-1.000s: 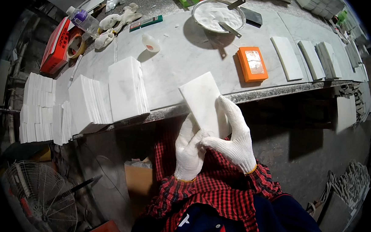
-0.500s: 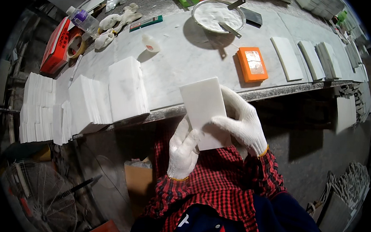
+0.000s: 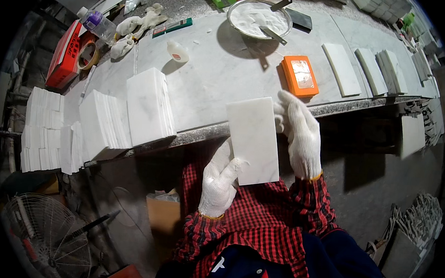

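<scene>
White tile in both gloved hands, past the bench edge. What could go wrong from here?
1. The tile is held off the bench edge, over the lap; the left hand grips only a lower corner and the right hand one side, so a slip could drop it.
2. Swinging it left could knock the tile stacks at the bench edge.

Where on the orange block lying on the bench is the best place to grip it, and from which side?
Probably across its two long edges, from above. The orange block lies flat on the marble bench with bare surface along both long sides, while the metal bowl stands just beyond its far end.
</scene>
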The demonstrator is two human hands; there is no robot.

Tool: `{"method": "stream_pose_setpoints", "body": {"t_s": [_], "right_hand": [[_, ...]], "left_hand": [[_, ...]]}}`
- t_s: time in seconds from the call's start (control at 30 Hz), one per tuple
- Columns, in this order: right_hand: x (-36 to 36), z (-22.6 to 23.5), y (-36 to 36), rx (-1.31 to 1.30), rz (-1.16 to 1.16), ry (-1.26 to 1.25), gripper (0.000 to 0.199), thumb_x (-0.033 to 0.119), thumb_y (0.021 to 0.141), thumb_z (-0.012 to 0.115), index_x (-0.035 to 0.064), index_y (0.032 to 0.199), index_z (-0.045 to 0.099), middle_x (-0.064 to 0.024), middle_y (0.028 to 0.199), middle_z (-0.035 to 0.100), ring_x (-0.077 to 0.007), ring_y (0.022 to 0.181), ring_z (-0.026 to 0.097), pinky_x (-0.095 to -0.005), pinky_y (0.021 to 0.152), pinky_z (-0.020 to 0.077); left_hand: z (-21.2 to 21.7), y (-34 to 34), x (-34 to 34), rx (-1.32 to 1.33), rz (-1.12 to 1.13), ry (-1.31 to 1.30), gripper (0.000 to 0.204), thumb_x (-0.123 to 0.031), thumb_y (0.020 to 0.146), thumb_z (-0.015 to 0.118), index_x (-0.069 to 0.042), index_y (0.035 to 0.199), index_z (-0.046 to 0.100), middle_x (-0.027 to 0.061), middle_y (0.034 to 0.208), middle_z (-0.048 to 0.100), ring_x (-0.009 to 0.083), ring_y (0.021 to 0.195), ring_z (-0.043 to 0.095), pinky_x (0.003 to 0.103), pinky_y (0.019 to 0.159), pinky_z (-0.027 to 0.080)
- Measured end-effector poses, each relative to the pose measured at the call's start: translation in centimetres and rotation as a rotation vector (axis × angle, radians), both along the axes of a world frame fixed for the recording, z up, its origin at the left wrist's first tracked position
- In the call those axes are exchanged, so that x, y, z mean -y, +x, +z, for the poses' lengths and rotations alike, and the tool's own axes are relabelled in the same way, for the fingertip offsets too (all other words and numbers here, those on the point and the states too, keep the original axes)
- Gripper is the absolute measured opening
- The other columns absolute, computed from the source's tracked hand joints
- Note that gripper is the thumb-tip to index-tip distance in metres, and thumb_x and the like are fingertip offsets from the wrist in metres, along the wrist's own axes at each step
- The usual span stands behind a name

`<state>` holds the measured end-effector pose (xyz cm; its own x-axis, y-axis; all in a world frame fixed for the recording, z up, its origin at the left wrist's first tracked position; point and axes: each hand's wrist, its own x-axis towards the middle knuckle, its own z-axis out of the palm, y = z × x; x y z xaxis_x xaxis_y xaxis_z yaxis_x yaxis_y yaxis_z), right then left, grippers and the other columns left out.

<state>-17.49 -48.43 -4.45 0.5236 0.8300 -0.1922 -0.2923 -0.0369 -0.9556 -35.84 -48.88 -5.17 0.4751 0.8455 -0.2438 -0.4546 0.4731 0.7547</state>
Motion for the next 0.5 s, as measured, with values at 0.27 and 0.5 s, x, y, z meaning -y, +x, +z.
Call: {"method": "stream_pose_setpoints", "body": {"t_s": [0.27,0.5], "right_hand": [[3.2,0.1,-2.8,0.494,0.267,0.011,0.078,0.020,0.093,0.069,-0.0070,0.155,0.030,-0.0228,0.152,0.046,-0.0269,0.140,0.046,-0.0367,0.114,0.0376],[3.0,-1.4,-0.2,-0.998,0.403,0.329,0.082,0.057,0.095,0.061,-0.0011,0.149,0.039,-0.0280,0.142,0.051,-0.0358,0.116,0.063,-0.0489,0.097,0.0557]], "left_hand": [[-0.3,-0.3,1.3,-0.141,-0.054,0.145,0.051,-0.006,0.103,0.052,0.007,0.151,0.039,0.0141,0.139,0.058,0.0202,0.126,0.057,0.032,0.107,0.045],[1.5,-0.4,1.1,0.075,-0.193,0.119,0.048,-0.007,0.106,0.048,0.009,0.150,0.037,0.0241,0.148,0.050,0.0330,0.131,0.057,0.043,0.110,0.047]]}}
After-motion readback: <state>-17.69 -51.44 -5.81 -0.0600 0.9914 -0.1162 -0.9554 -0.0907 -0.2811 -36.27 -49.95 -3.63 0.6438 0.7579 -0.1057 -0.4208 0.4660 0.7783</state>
